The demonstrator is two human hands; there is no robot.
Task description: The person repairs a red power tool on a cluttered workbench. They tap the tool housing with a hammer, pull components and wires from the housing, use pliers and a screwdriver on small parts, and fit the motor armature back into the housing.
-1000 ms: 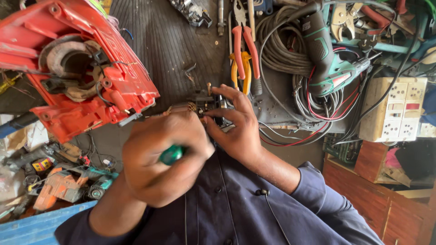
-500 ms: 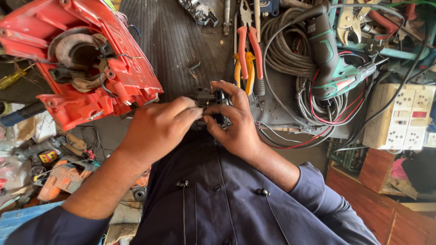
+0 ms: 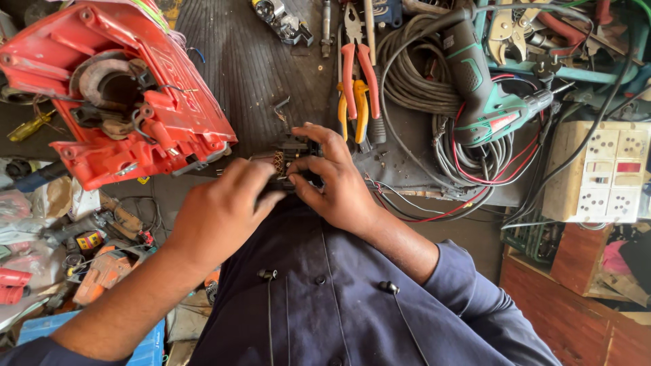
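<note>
1. In the head view, I see my left hand [image 3: 220, 210] and my right hand [image 3: 339, 183] close together, low over the dark ribbed mat [image 3: 251, 61] on the table [image 3: 434, 224].
2. Both hands pinch one small dark part [image 3: 288, 159] between them. It has a coppery bit on its left side.
3. My left grip is closed on the near side of the small dark part, with the fingers curled in.
4. My right grip is closed on the part too. The thumb is under it and the fingers go over the top.
5. The small dark part is just above the front edge of the mat, right in front of my blue shirt [image 3: 325, 305].
6. A big red machine casing [image 3: 122, 95] lies to the left, near my left hand but not touching it.
7. Red and yellow pliers [image 3: 357, 81] lie just past my right hand.
8. A green power drill [image 3: 485, 95] rests on a pile of grey cable [image 3: 407, 74], further right.
9. A pale socket board [image 3: 603, 169] sits at the far right.
</note>
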